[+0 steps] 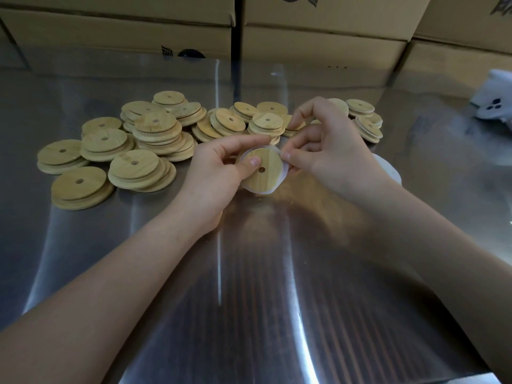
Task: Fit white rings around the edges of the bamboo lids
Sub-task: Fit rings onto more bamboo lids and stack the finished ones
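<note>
A round bamboo lid (pixel 263 173) with a small centre hole is held above the steel table. My left hand (pixel 221 173) grips it, thumb pressed on its face and fingers behind its top edge. A white ring (pixel 283 169) lies around the lid's rim, showing along the right and lower edge. My right hand (pixel 329 153) pinches the ring at the lid's right side. A heap of bamboo lids (pixel 155 137) lies behind my hands, spreading left and right.
The steel table (pixel 249 286) is shiny. Cardboard boxes (pixel 318 42) stand stacked along its far edge. A white round thing (pixel 389 170) shows behind my right wrist. A white object with dark spots (pixel 493 98) lies at the far right.
</note>
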